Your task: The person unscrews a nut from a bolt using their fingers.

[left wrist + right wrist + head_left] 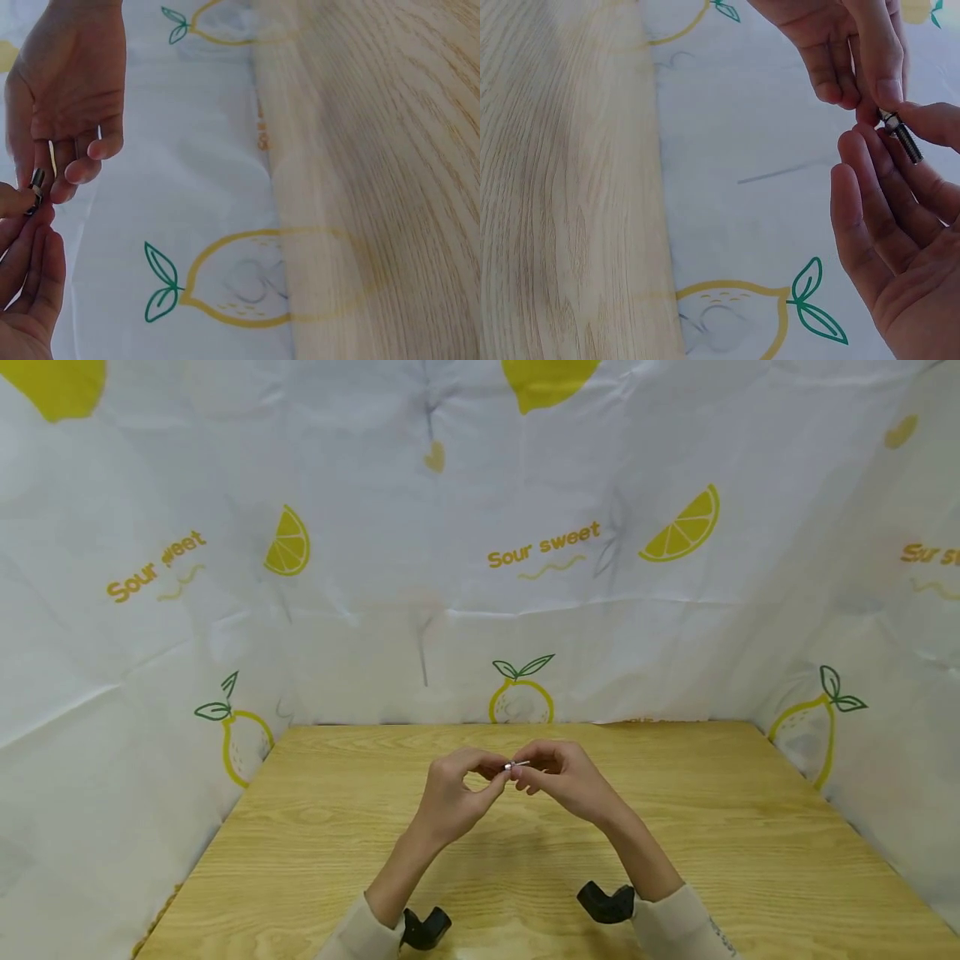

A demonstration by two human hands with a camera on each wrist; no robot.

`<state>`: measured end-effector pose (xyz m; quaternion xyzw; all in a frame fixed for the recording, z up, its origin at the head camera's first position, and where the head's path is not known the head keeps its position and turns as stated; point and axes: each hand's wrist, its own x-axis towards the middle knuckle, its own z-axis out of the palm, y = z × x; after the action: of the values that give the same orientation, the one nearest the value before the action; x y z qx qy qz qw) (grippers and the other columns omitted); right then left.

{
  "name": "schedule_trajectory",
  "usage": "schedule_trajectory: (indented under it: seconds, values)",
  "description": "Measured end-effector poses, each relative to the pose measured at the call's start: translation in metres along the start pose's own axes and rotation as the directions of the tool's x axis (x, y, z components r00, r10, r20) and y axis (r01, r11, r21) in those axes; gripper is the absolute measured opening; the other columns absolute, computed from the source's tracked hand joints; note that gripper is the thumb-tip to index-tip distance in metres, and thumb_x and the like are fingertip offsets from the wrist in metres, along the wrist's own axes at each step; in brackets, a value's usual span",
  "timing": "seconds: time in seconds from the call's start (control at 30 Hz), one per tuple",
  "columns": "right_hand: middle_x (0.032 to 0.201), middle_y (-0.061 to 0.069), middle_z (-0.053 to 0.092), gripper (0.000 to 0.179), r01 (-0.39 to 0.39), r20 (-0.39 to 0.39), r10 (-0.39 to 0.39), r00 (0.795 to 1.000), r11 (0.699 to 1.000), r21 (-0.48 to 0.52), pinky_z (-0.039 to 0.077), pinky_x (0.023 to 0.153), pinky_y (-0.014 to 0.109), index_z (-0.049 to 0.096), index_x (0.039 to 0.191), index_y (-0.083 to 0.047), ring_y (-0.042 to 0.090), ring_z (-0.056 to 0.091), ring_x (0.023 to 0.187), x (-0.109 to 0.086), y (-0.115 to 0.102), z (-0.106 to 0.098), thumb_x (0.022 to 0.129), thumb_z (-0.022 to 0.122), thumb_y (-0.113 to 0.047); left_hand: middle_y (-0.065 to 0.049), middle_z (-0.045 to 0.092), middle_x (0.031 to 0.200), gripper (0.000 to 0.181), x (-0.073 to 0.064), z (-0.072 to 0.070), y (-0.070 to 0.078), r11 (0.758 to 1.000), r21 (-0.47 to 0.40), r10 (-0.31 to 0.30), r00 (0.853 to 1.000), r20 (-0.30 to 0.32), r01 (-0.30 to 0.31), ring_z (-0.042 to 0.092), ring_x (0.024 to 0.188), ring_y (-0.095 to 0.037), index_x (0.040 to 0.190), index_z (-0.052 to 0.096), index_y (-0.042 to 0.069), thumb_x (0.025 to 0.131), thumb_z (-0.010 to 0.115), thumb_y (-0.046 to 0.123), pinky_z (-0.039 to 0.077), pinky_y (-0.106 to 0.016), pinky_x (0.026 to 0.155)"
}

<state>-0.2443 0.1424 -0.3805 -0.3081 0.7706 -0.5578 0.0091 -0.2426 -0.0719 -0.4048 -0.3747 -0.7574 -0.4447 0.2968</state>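
A small threaded metal bolt (910,144) is held between the two hands, above the wooden table. My left hand (459,795) pinches one end of it between thumb and fingertips. From the other side my right hand (573,782) pinches it with thumb and index finger, close to the left fingertips. In the right wrist view the threaded shank points away from the left hand, and a ring-like metal piece (889,120) sits round its near end. Fingertips partly hide the bolt (36,190) in the left wrist view.
Under the hands lies a light wooden table (322,835). White cloth (375,568) with lemon prints and lettering hangs along the back and both sides. Black curved pieces (606,903) are attached at both wrists, by the light sleeves (678,927).
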Motion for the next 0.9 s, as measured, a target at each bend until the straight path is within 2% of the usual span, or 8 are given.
schedule_trajectory:
  seconds: [0.13,0.37,0.5,0.67,0.8,0.9]
  values:
    - [0.096,0.011,0.074,0.015,0.007,-0.018,-0.007,1.000,1.000,-0.020,0.064,0.075,0.038,0.072,0.111,-0.001,0.011,0.072,0.081,0.0006,0.0001,0.0003,0.100,0.069,-0.011,-0.004,0.078,0.088,0.010,0.0009,-0.0006,-0.0004,1.000,-0.017,0.007,1.000,0.004,-0.007,0.074,0.078,-0.012,0.100,0.079,0.007,0.090,0.080,0.006,0.060,-0.020,0.071]
    - [0.107,0.024,0.072,0.019,0.029,0.004,-0.029,1.000,1.000,0.008,0.063,0.073,0.035,0.070,0.115,0.001,0.011,0.073,0.085,0.0005,0.0004,0.0016,0.098,0.069,-0.008,-0.005,0.078,0.088,0.012,-0.0009,-0.0007,-0.0026,0.999,-0.037,-0.002,1.000,0.001,0.002,0.074,0.078,-0.013,0.099,0.078,0.007,0.089,0.080,0.003,0.061,-0.022,0.073]
    - [0.105,0.022,0.072,0.019,0.001,0.016,-0.002,1.000,1.000,0.031,0.063,0.074,0.038,0.069,0.114,0.000,0.019,0.074,0.087,-0.0002,0.0004,0.0028,0.102,0.065,-0.013,-0.005,0.078,0.088,0.010,-0.0018,-0.0016,-0.0012,0.999,-0.038,-0.006,1.000,0.011,0.007,0.074,0.079,-0.013,0.099,0.078,0.007,0.090,0.079,0.005,0.061,-0.021,0.074]
    - [0.094,0.013,0.073,0.020,-0.032,0.016,0.032,0.999,0.999,0.011,0.063,0.075,0.042,0.073,0.105,-0.003,0.028,0.073,0.084,0.0006,-0.0001,0.0033,0.105,0.061,-0.019,-0.003,0.078,0.087,0.009,-0.0018,-0.0020,-0.0014,1.000,-0.019,0.005,1.000,0.008,-0.004,0.073,0.079,-0.012,0.098,0.079,0.009,0.090,0.079,0.005,0.060,-0.019,0.075]
    - [0.092,0.007,0.072,0.018,-0.029,0.018,0.029,0.999,1.000,0.008,0.064,0.076,0.042,0.073,0.105,-0.003,0.022,0.073,0.082,0.0003,-0.0019,0.0028,0.105,0.061,-0.018,-0.003,0.077,0.089,0.009,-0.0006,-0.0019,-0.0015,0.999,0.011,0.034,0.999,0.000,-0.034,0.072,0.079,-0.013,0.098,0.079,0.009,0.089,0.079,0.005,0.060,-0.020,0.075]
    - [0.094,0.011,0.073,0.017,-0.022,0.005,0.022,1.000,1.000,0.009,0.064,0.075,0.038,0.072,0.107,-0.002,0.015,0.072,0.081,-0.0002,-0.0033,0.0023,0.103,0.063,-0.015,-0.004,0.077,0.090,0.009,0.0010,-0.0022,-0.0007,0.999,0.020,0.037,0.999,0.003,-0.037,0.073,0.080,-0.013,0.098,0.078,0.009,0.090,0.079,0.005,0.061,-0.023,0.075]
